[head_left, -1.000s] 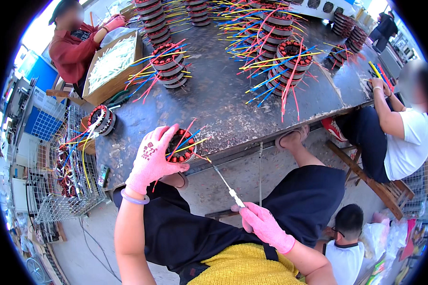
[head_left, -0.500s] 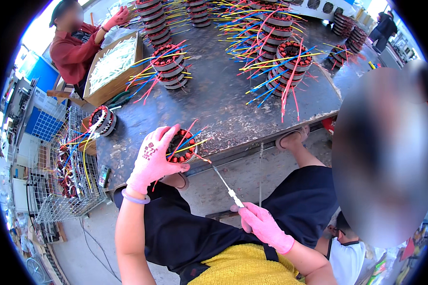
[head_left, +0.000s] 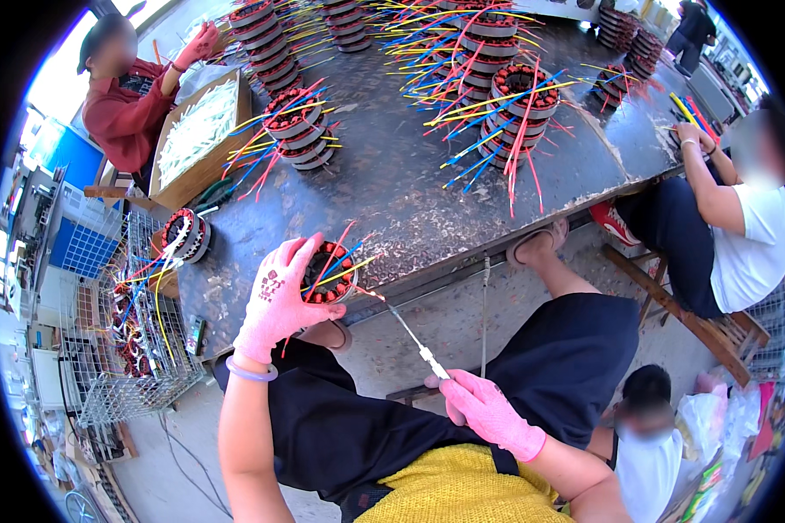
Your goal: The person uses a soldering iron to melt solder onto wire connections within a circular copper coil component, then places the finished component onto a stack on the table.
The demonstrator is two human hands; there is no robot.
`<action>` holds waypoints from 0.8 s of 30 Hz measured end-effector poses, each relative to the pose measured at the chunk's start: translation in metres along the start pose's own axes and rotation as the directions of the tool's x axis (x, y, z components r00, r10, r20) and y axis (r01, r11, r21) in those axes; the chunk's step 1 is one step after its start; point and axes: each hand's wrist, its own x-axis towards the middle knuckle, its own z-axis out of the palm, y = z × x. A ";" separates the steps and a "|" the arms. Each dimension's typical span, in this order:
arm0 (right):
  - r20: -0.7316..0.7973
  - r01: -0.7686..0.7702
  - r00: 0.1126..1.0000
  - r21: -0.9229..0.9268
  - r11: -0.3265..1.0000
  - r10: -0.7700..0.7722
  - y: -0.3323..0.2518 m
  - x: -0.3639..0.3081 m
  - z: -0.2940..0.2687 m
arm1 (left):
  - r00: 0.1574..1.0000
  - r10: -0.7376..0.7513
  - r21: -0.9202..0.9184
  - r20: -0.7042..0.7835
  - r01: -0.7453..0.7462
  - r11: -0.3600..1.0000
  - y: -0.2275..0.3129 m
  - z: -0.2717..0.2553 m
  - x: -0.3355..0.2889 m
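My left hand (head_left: 275, 305), in a pink glove, is closed around a ring-shaped motor stator (head_left: 349, 283) at the table's near edge. Red insulation lines the stator, and red, blue and yellow leads stick out of it. In my right hand (head_left: 493, 411), also gloved in pink, is a thin metal rod tool (head_left: 408, 333) with a white handle. Its tip points up and left, meeting the end of a red strand (head_left: 371, 295) from the stator. Whether the tip grips or only touches that strand is too small to tell.
On the dark table (head_left: 392, 205) stand several stator stacks (head_left: 519, 122) with loose leads. A lone stator (head_left: 186, 237) sits near a wire basket (head_left: 118, 397). Beyond is a cardboard box (head_left: 243, 100) of white tubes. Co-workers sit at left (head_left: 122, 122), right (head_left: 733, 227) and lower right (head_left: 647, 462).
The view has shifted slightly, and the co-worker at right now shows where a blurred patch was. My hands, the stator and the rod tool keep nearly the same position.
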 end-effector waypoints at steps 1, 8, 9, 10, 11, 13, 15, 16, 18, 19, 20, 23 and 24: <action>0.002 0.003 1.000 -0.008 1.000 -0.003 0.000 0.000 0.000 | 1.000 0.001 -0.004 -0.001 -0.001 1.000 0.000 0.000 0.000; -0.012 0.011 1.000 0.026 1.000 -0.011 -0.003 -0.001 0.000 | 1.000 0.005 0.022 0.002 -0.005 1.000 -0.001 0.002 0.000; -0.010 0.009 1.000 0.025 1.000 -0.009 -0.004 -0.002 0.000 | 1.000 0.009 0.026 -0.001 -0.008 1.000 -0.002 0.003 0.000; -0.008 0.007 1.000 0.025 1.000 -0.007 -0.004 -0.002 0.000 | 1.000 0.012 0.030 -0.004 -0.012 0.999 -0.002 0.003 0.000; -0.006 0.007 1.000 0.031 0.999 -0.007 -0.003 -0.001 0.001 | 1.000 0.013 0.027 -0.004 -0.013 1.000 -0.002 0.003 -0.001; 0.001 0.008 1.000 0.042 0.999 -0.008 -0.001 0.000 0.001 | 1.000 0.012 0.021 -0.005 -0.012 1.000 -0.002 0.002 -0.001; -0.010 -0.031 0.999 0.078 0.996 0.032 -0.003 -0.002 0.001 | 1.000 0.009 0.008 0.004 -0.009 1.000 -0.001 0.002 0.000; -0.007 -0.050 0.999 0.097 0.994 0.051 -0.004 -0.002 0.002 | 1.000 0.003 0.006 0.008 -0.003 1.000 -0.001 0.001 -0.001; -0.012 -0.035 0.999 0.099 0.995 0.037 -0.001 -0.001 0.001 | 1.000 -0.005 -0.003 0.009 0.005 1.000 0.000 0.000 -0.001; -0.021 -0.029 0.999 0.097 0.995 0.031 0.001 -0.002 0.000 | 1.000 -0.005 -0.014 0.008 0.005 1.000 -0.001 0.001 -0.001; -0.017 -0.018 1.000 0.137 0.990 0.020 0.003 -0.001 0.001 | 1.000 -0.002 -0.018 0.015 0.003 1.000 -0.003 0.002 -0.001; -0.015 -0.026 0.999 0.130 0.991 0.028 0.001 0.000 0.004 | 1.000 -0.004 -0.006 0.011 0.004 1.000 -0.005 0.002 -0.002; -0.014 -0.017 1.000 0.110 0.994 0.018 0.001 0.000 0.003 | 1.000 -0.003 0.002 0.007 0.003 1.000 -0.004 0.003 -0.002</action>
